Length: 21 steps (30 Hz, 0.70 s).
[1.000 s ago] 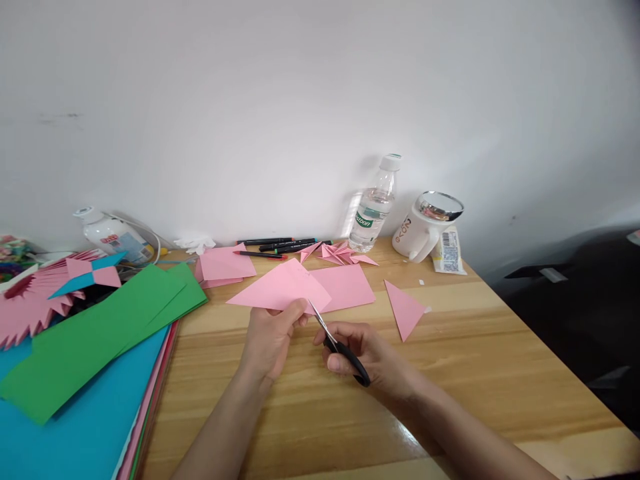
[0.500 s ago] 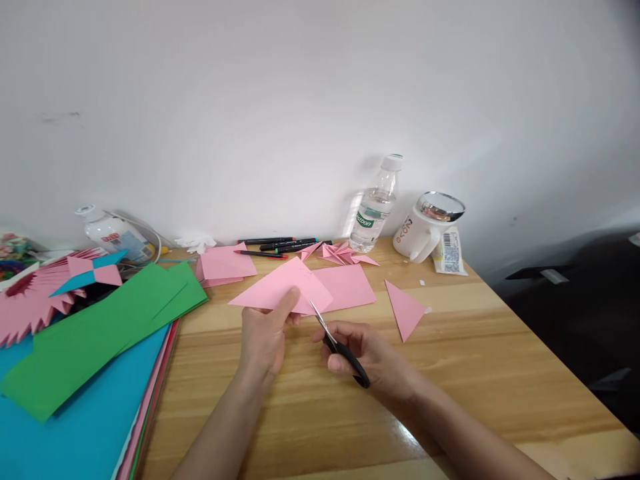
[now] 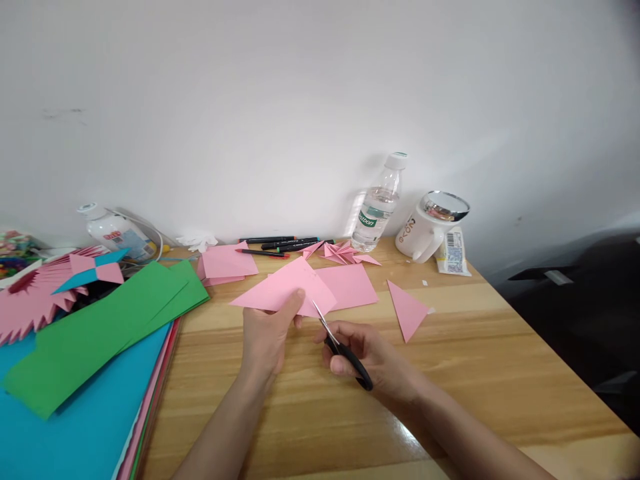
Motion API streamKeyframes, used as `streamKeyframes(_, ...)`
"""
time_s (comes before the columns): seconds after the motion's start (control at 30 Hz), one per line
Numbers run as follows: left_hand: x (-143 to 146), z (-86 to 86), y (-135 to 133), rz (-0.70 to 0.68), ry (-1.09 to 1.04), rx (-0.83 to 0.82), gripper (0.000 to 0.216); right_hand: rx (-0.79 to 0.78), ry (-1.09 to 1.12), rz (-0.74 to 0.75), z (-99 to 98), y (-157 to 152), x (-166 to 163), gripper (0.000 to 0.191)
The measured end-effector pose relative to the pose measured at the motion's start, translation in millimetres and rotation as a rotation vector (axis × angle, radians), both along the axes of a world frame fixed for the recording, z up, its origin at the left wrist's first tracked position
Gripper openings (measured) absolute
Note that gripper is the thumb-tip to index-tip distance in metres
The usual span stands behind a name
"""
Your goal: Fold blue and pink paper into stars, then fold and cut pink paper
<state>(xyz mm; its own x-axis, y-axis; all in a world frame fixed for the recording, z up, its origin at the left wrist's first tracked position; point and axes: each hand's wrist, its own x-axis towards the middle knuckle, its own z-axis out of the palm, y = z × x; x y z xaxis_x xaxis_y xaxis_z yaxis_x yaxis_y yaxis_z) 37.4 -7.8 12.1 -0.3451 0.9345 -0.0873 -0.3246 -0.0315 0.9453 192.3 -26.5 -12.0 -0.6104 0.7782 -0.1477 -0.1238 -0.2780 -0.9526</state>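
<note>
My left hand [image 3: 267,333] pinches the near edge of a folded pink paper triangle [image 3: 287,287] and holds it just above the wooden table [image 3: 475,347], thumb on top. My right hand [image 3: 373,353] is closed on black-handled scissors [image 3: 340,343], whose blades point up and left and meet the paper's lower right edge. A flat pink sheet [image 3: 353,285] lies just behind the held paper. A small pink triangle [image 3: 407,310] lies to the right.
Green sheets [image 3: 105,327] and blue sheets [image 3: 75,427] are stacked at the left, with pink pleated paper [image 3: 30,300] behind. Along the wall stand a glue bottle [image 3: 113,230], markers [image 3: 280,243], folded pink pieces [image 3: 340,252], a water bottle [image 3: 377,207] and a white mug [image 3: 425,233].
My left thumb has slid further up onto the pink paper. The scissors stay at the paper's edge; both hands have barely moved.
</note>
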Motion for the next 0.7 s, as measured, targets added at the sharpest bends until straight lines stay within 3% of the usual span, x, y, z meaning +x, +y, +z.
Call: streamKeyframes(0.7, 1.3, 3.9, 0.2, 0.023, 0.019, -0.016, 0.023, -0.009, 0.053, -0.008, -9.2, 1.2, -0.5, 0.034)
